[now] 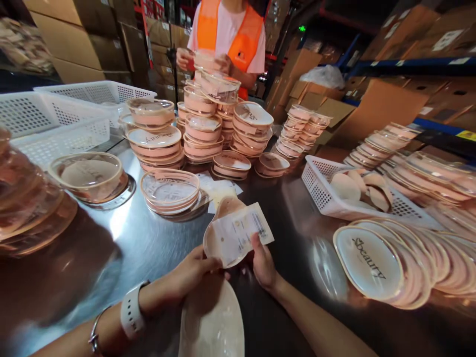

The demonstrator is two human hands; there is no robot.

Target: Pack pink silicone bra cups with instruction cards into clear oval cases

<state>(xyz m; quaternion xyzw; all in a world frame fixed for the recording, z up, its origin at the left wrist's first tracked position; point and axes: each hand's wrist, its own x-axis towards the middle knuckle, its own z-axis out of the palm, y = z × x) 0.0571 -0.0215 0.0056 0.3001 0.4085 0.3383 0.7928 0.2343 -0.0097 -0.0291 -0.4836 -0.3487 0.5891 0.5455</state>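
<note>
My left hand pinches the lower edge of a beige curved pad, near the middle of the frame. A white printed card lies across the pad, and my right hand grips its right end between thumb and fingers. Below my left hand is a larger pale beige, rounded piece; whether the hand also holds it I cannot tell. Just beyond, an oval, clear-topped case rests on a short stack. Beside it, several printed papers lie on the dark shiny table.
Stacks of oval pink cases line the far side, where a person in an orange vest handles one. White baskets stand left. To the right are a white basket of beige pads and a fanned row of "beauty" lids.
</note>
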